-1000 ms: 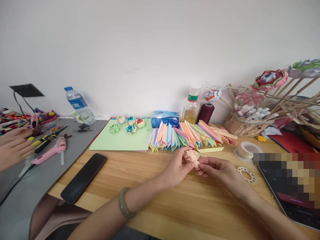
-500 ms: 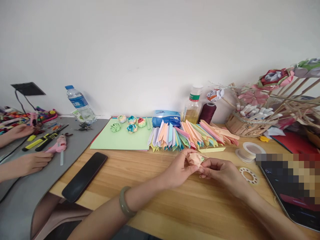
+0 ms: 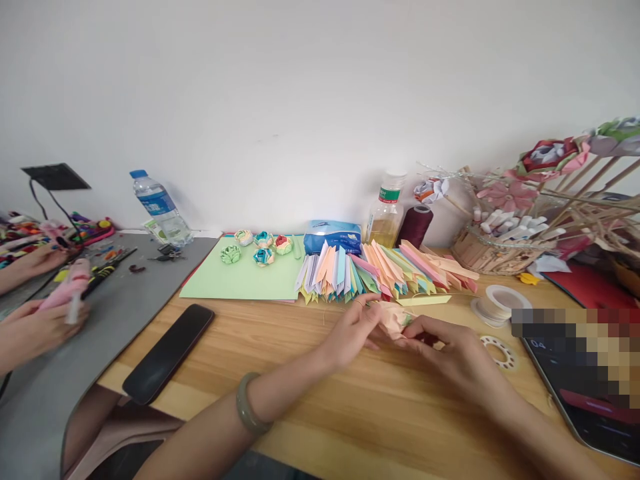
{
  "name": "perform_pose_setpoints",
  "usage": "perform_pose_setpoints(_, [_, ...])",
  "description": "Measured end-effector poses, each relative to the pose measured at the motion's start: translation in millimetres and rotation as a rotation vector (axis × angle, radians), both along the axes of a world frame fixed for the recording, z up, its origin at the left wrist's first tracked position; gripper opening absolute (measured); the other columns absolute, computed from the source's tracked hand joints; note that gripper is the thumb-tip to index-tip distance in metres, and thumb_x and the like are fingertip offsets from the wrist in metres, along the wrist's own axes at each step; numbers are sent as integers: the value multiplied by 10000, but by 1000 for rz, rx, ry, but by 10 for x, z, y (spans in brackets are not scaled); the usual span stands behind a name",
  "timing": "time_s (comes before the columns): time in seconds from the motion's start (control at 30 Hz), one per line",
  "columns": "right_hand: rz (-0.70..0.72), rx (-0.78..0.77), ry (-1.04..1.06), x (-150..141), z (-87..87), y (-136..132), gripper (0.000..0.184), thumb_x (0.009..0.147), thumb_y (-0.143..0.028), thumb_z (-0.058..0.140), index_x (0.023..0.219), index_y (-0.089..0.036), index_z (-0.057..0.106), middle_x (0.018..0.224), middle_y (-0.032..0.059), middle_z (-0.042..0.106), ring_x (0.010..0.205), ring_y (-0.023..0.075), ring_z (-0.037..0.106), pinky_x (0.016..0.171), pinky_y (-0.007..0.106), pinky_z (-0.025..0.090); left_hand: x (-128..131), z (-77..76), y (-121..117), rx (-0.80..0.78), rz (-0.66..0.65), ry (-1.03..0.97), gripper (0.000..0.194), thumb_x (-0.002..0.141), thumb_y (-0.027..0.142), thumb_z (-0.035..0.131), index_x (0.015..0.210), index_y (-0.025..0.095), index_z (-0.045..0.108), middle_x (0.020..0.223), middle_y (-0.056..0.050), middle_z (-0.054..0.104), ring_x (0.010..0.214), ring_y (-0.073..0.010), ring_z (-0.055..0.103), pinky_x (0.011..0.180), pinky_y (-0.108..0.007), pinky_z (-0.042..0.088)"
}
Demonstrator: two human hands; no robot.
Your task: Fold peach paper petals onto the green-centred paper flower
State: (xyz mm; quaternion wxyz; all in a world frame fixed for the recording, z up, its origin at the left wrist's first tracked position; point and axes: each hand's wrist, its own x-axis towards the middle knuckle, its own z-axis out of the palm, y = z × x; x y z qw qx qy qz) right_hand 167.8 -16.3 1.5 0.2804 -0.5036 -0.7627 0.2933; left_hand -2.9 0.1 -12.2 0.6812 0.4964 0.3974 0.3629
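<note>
Between my two hands is a peach folded-paper flower (image 3: 394,320) with a bit of green on its right side. My left hand (image 3: 353,333) has its fingers closed on the flower's left side, and a bangle circles that wrist. From the right, my right hand (image 3: 447,343) pinches the flower's lower right edge between thumb and fingers. A thin thread shows near my left hand. Just beyond the hands lies a row of folded paper strips (image 3: 345,273) in many colours, with a pale yellow strip (image 3: 425,300) in front.
Left stand a black phone (image 3: 169,353) and green paper sheets (image 3: 250,283) bearing several paper flowers (image 3: 263,257). Right are a thread spool (image 3: 495,305), a white ring (image 3: 499,351), a large phone (image 3: 575,387) and a basket (image 3: 500,253). A co-worker's hand (image 3: 40,333) holds a pink glue gun (image 3: 67,287).
My left hand's fingers have shifted on the paper flower, and the flower has turned slightly. At far left, the co-worker has lifted the glue gun and moved it left.
</note>
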Motion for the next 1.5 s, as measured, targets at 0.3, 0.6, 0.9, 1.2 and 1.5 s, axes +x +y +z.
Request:
perform_pose_setpoints(0.3, [-45,160,51,26,13,-12,143,814,-301,461,867,-226,572,869,63,638,745,189,596,675,305,469,-59,29,82,-212,-124,-257,397,653,424,623,910,128,558,710,-52,607,539,-124,577,476,-234,467])
perform_pose_setpoints(0.6, [-110,-77,263,-29,64,36,254,787,-439,490,821,-194,543,781,44,606,716,182,571,621,280,469,-64,82,35,-132,-134,-346,436,630,247,688,1038,197,542,1043,-76,546,792,-142,581,647,-249,478])
perform_pose_setpoints(0.9, [-164,375,-39,-20,-3,-48,71,796,-266,487,790,-206,526,707,37,590,608,166,537,556,283,434,-29,36,34,-55,-142,-338,379,588,226,719,933,174,573,918,-44,564,775,-118,541,702,-265,450])
perform_pose_setpoints(1.2, [-235,484,-143,-7,-56,-28,83,782,-280,490,749,-213,526,651,31,594,584,180,556,512,277,406,-14,-18,27,2,-172,-330,370,598,191,709,930,166,547,921,-42,553,805,-124,538,720,-276,450])
perform_pose_setpoints(1.5, [-274,665,-198,27,-86,-31,158,806,-316,518,741,-187,582,665,39,620,613,165,565,512,254,406,-4,9,17,-60,-165,-331,421,535,217,750,894,156,539,870,-36,556,778,-128,535,720,-300,441])
